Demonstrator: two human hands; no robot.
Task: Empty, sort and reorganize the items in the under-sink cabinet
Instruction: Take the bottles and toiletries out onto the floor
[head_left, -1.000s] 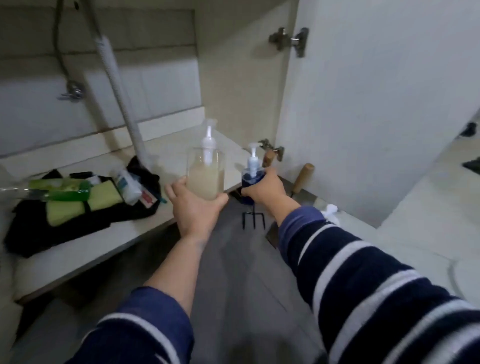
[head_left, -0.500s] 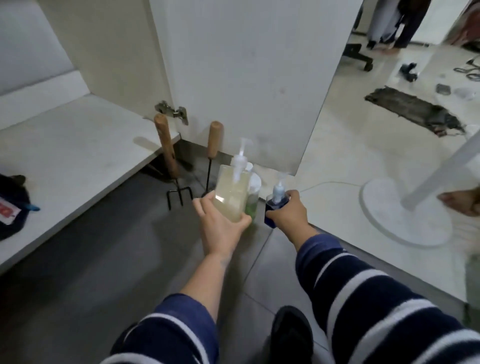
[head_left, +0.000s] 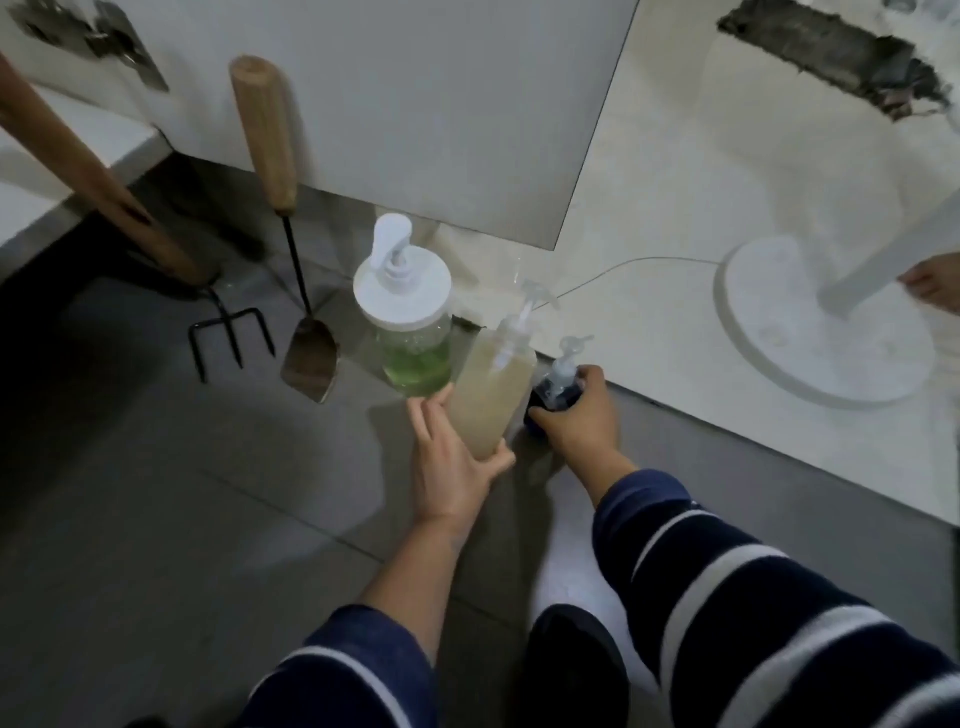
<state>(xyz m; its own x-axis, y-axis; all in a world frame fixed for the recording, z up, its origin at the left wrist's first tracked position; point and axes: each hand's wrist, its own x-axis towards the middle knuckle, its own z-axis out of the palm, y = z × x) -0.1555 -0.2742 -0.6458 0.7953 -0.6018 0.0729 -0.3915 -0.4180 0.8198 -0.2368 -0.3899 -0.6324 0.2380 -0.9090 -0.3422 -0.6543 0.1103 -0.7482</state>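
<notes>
My sleeves are navy with white stripes; I hold a beige bottle and a dark blue one; the jar holds green.

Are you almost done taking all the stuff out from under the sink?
Partly. Already out on the floor: a green soap jar, a hand fork and a trowel by the cabinet door. In hand: the left hand holds a beige pump bottle, the right hand a small blue pump bottle, both low beside the jar. Sorting and putting back are left; the cabinet's inside is out of view.
</notes>
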